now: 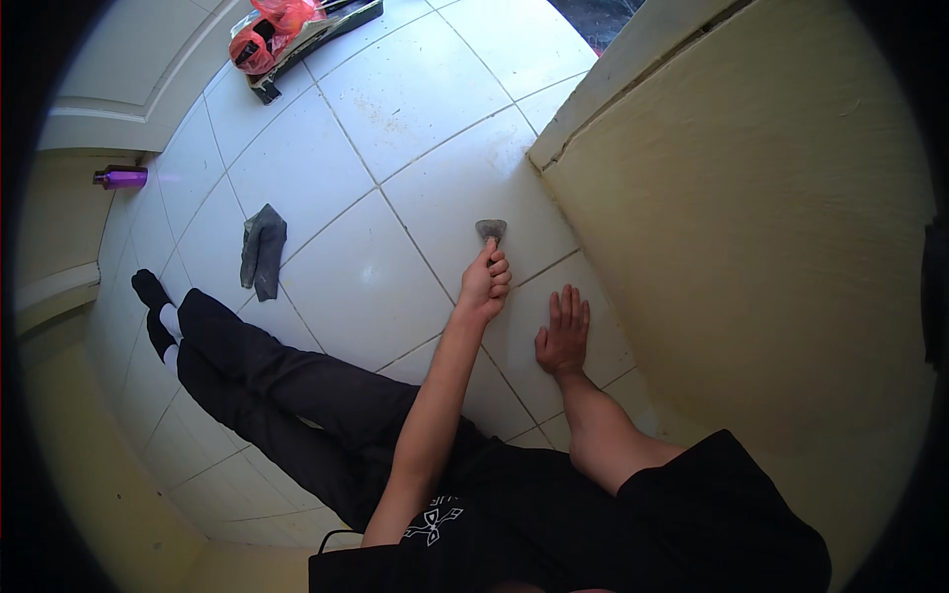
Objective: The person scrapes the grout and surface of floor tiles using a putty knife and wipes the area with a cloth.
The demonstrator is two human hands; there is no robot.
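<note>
My left hand (484,285) is closed round the handle of a putty knife (490,228), its thumb stretched along toward the blade. The wide grey blade points away from me over the white tiled floor (366,267); whether it touches the tile I cannot tell. Most of the handle is hidden in my fist. To the right, my right hand (563,341) lies flat on the floor with the fingers stretched out, near the base of the yellowish wall. Nothing is in it.
A grey cloth (263,252) lies on the tiles left of my hands. Farther left lies a purple bottle (123,177) by a pale door (138,69). At the far side a red plastic bag (272,38) sits by a dark-edged tray. The wall corner (542,158) juts in at right. My legs (287,366) stretch left.
</note>
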